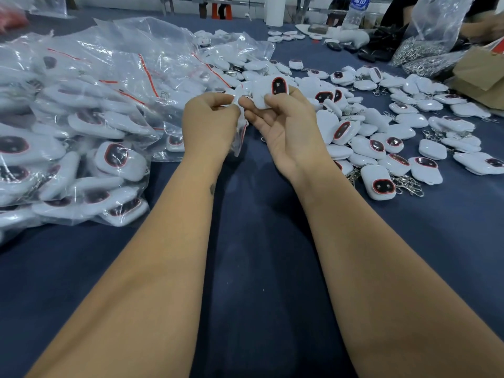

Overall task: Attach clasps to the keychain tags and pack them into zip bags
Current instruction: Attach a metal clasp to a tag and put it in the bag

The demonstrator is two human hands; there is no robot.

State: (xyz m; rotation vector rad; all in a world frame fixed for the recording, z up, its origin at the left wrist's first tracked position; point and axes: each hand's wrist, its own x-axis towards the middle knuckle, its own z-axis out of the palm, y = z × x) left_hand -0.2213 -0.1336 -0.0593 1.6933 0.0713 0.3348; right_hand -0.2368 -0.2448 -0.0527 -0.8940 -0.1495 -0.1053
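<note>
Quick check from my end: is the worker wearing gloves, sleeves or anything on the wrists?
No gloves: the left hand and right hand are bare. Both forearms are uncovered as far as the frame shows, no sleeves, watch or bands. A small dark mark sits on the left forearm.

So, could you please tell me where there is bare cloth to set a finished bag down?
Bare blue cloth lies between the forearms, bordered left by the bagged pile and right by loose tags. Both those sides are crowded.
</note>
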